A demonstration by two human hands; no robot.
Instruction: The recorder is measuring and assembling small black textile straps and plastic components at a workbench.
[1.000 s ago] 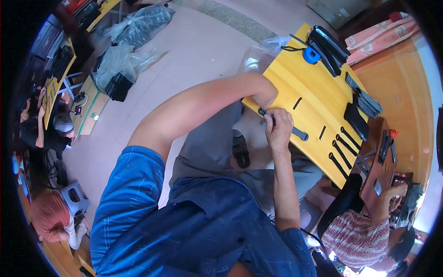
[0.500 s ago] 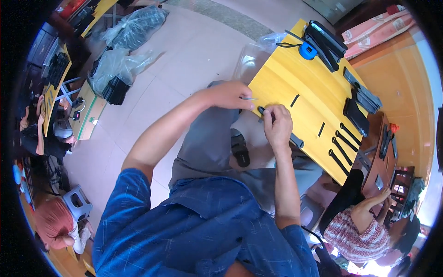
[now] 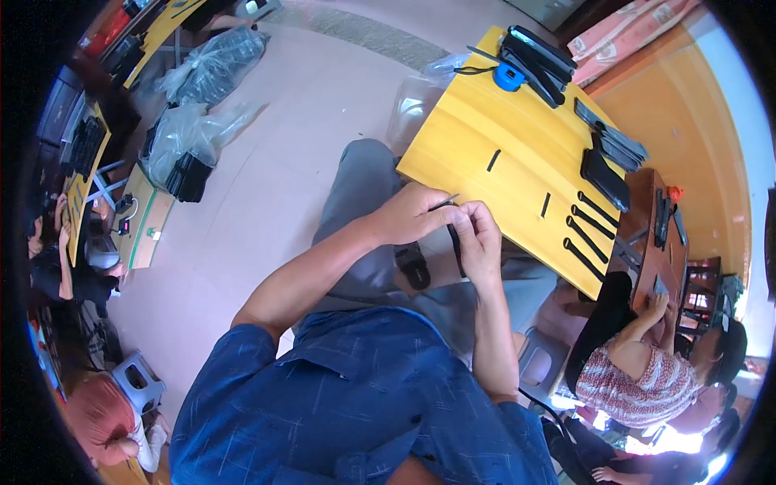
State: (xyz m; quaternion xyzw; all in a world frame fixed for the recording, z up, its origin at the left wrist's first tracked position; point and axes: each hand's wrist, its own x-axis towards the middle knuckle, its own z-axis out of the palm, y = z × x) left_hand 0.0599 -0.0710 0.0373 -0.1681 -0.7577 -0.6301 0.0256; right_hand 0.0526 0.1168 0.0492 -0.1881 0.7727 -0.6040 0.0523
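Head view: both hands meet in front of the person's lap, just off the near edge of the yellow desk (image 3: 453, 137). The left hand (image 3: 416, 214) is closed in a pinch on a slim metal tool (image 3: 450, 199), whose thin tip pokes out past the fingers. The right hand (image 3: 480, 241) grips a narrow black strap (image 3: 457, 252) between thumb and fingers; the strap's upper end is at the spot where the two hands touch, partly hidden by them, and its lower part hangs down above the person's legs. Whether the tool's shaft touches the strap is too small to tell

On the desk, two short black strips (image 3: 493, 160) (image 3: 546, 204) lie apart from each other, nearer the hands than the rest. Toward the right corner, a row of black straps with looped ends (image 3: 584, 260) lies slantwise, side by side. Beyond them, along the far edge, are a black pouch (image 3: 605, 179) and a fan of grey flat pieces (image 3: 612, 137). At the far end, a blue rounded object (image 3: 508, 77) with a black cord sits beside a stack of black cases (image 3: 537, 61). Right of the desk, a co-worker in a patterned top (image 3: 638, 380) sits at a reddish-brown desk (image 3: 649, 242)
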